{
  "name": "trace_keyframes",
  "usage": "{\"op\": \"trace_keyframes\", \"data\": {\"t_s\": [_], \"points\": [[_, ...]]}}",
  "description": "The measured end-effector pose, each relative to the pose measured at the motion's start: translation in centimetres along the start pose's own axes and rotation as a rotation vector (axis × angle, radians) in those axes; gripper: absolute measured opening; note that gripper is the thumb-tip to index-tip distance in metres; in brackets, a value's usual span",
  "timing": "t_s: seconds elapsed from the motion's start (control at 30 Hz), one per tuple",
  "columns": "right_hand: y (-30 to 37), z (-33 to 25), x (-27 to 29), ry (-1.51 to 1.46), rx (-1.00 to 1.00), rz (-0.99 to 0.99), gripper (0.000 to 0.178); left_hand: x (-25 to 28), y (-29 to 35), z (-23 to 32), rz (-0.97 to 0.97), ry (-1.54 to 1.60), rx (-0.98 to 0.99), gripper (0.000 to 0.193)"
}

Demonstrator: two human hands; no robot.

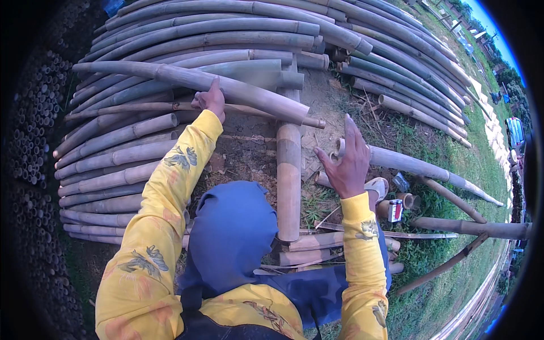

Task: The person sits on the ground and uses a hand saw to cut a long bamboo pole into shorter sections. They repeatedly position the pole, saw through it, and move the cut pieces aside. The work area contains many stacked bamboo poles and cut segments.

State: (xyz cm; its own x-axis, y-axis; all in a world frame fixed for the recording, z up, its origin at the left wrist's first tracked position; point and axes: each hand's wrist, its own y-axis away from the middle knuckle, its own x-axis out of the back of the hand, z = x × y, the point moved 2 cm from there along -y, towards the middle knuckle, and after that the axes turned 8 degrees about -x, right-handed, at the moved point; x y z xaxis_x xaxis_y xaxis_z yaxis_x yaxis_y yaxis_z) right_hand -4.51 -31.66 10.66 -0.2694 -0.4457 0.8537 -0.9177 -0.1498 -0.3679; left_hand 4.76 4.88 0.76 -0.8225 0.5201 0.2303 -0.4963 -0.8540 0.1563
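Observation:
A thick, grey-tan bamboo pole (249, 93) lies slantwise in front of me, across the stacked poles and the far end of a bamboo length (289, 187) that runs away from me. My left hand (211, 103) is closed at its near side, one digit stretched up over the surface and the other fingers bent, partly hidden. A thinner bamboo stick (313, 122) pokes out from under the pole's right end. My right hand (351, 161) is open and raised, thumb apart and fingers extended. Behind it lies another bamboo pole (419, 162), reaching to the right; I cannot tell whether they touch.
Stacked bamboo poles (124, 156) fill the left and far side, with another pile (413, 96) at far right. Cut pole ends (34, 124) face out at far left. Near my sandalled foot (376, 187) are a red-and-white box (395, 211) and a wooden pole frame (470, 228).

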Motion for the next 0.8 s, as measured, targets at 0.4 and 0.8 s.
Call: {"op": "trace_keyframes", "data": {"t_s": [0.4, 0.8], "points": [[5.4, -6.3, -15.7, 0.248, 0.209, -0.502, 0.077, 15.5, 3.7, -9.0, 0.17, -0.131, 0.094, 0.109], [11.5, -0.8, -1.2, 0.311, 0.288, -0.172, 0.064, 16.6, 4.9, -5.8, -0.146, 0.653, 0.187, 0.07]]}}
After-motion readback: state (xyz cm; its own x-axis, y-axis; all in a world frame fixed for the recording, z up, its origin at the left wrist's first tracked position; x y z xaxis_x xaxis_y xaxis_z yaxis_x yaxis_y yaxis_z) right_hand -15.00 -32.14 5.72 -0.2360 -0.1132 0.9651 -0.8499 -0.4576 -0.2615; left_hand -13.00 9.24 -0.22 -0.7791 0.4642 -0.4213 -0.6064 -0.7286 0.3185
